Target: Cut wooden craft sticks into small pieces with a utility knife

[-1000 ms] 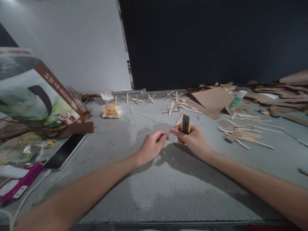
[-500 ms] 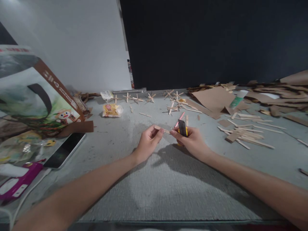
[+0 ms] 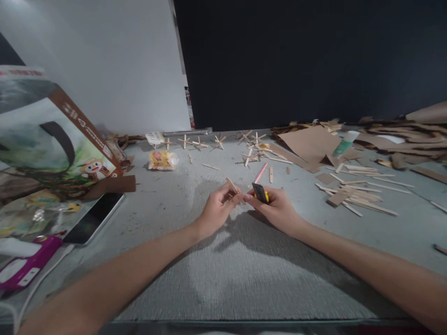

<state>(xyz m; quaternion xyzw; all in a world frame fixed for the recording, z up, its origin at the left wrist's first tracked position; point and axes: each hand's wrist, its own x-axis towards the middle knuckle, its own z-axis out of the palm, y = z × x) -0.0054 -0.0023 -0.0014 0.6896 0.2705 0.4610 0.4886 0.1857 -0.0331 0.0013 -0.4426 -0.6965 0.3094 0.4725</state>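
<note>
My left hand (image 3: 218,207) is closed around a small wooden stick (image 3: 232,185), whose upper end sticks out above the fingers at a slant. Against its fingertips rest those of my right hand (image 3: 274,204), where the stick's lower end is hidden. A black-and-yellow utility knife (image 3: 260,192) sits in the right hand's grip, its black end pointing up and left; no blade can be made out. Just beyond the hands lie a pink-and-white striped stick (image 3: 260,172) and a short wooden piece (image 3: 271,175).
Several star-shaped stick pieces (image 3: 219,142) stand along the back. Loose wooden sticks (image 3: 366,200), brown cardboard (image 3: 307,144) and a green-and-white tube (image 3: 345,143) lie right. At left are a phone (image 3: 95,218), a purple device (image 3: 31,263), a yellow packet (image 3: 162,160) and a large printed bag (image 3: 52,135).
The stick has turned from nearly level to a steep slant. My right hand has come left until the fingertips meet, and the knife has tipped left.
</note>
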